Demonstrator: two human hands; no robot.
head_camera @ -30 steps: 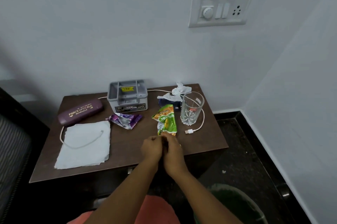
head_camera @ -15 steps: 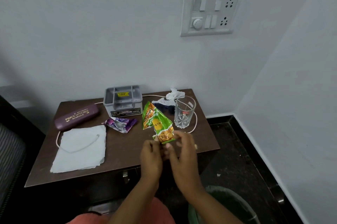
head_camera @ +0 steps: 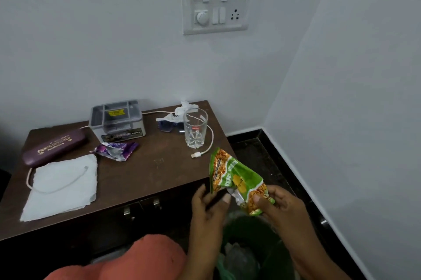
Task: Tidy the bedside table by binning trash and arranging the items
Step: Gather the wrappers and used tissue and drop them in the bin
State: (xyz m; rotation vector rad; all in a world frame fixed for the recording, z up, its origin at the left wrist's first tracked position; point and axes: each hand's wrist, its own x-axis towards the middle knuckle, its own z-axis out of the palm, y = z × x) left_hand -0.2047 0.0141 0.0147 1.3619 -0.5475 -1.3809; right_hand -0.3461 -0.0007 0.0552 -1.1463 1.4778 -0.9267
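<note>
Both hands have the green snack wrapper pinched between them, off the table's right front corner and above the bin on the floor: the left hand grips its lower left edge with thumb on top, the right hand clamps the lower right end, fingers closed on the foil. To do this well, I'd say scrunch it smaller first, bring it squarely over the bin's mouth and let go low, since a light, springy wrapper can flutter past the rim. The bin looks lined with a green bag and already has some pale crumpled stuff in it, though it's dim down there. The glass on the table stands upright and looks empty, with a white cable curling round its base. The grey box at the back has open compartments on top; I can only make out a yellow label in there. A purple wrapper and a crumpled tissue are still lying on the table, probably bin-bound too, while the spectacle case sits at the left
</note>
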